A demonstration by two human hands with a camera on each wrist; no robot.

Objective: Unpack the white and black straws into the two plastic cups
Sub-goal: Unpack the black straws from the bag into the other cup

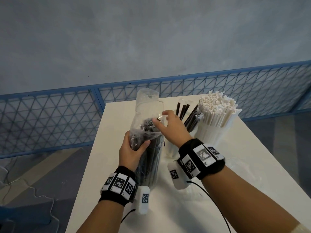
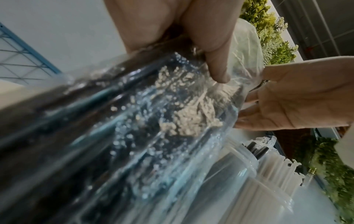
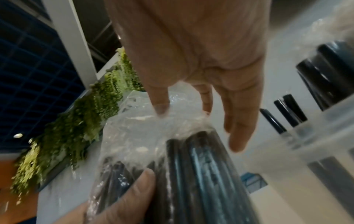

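Note:
A clear plastic bag of black straws (image 1: 151,163) (image 2: 134,136) (image 3: 193,166) stands upright on the white table (image 1: 244,190). My left hand (image 1: 133,152) (image 3: 124,197) grips it round the middle. Over the bag's loose open top, my right hand (image 1: 160,119) (image 3: 184,110) (image 2: 296,97) has its fingers straight, thumb and forefinger spread at the plastic. Behind that hand a clear cup holds a few black straws (image 1: 182,110) (image 3: 287,112). A second cup (image 1: 208,138) to the right is packed with white straws (image 1: 217,111).
The table's left edge (image 1: 99,148) runs close beside the bag, with floor below. A blue mesh fence (image 1: 50,118) lines the far side. Some clear film (image 1: 239,165) lies flat to the right of my right wrist. Green foliage (image 2: 277,42) shows in the wrist views.

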